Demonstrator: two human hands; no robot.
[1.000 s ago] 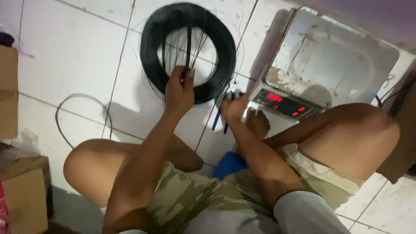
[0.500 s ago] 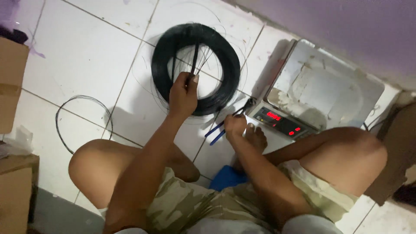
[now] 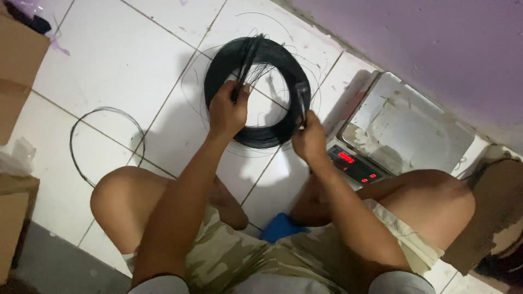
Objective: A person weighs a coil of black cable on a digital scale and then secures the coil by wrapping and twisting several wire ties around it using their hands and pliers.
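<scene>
— What is seen of the floor?

— White square tiles are laid across it, divided by dark grout lines and marked with scuffs. A grey strip is seen along the lower left edge.

— And the wall?

— A purple painted wall is met at the upper right, its base smeared with pale plaster.

— Is anything stood at the sides?

— Brown cardboard boxes are placed at the left. The floor is lit brightly, and hard shadows are cast.
</scene>
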